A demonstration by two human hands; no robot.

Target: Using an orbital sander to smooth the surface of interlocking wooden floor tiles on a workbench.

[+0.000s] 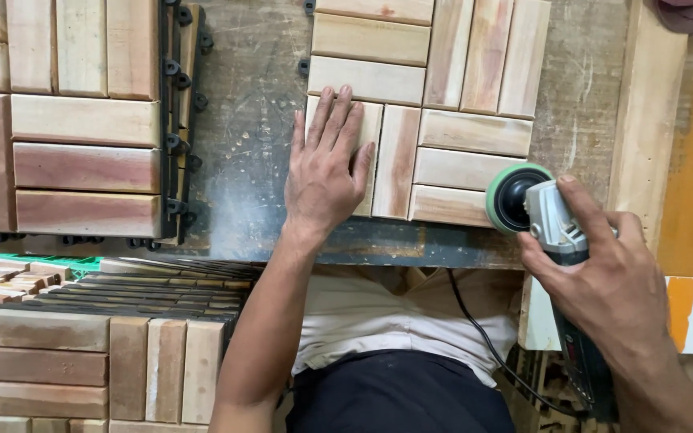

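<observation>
Grey plastic fills my right hand (611, 289), wrapped tight around the sander (551, 220), its green pad (497, 195) at the wooden tile's (443, 120) lower right corner. My left hand (326, 172) lies flat and open on the tile's left slats, pinning it to the workbench (242, 120). With the pad half off the edge, I judge it could catch and kick.

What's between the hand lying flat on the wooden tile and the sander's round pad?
In the head view, only slats of the wooden tile lie between the left hand and the sander's green-edged pad, which the right hand holds at the tile's edge.
</observation>
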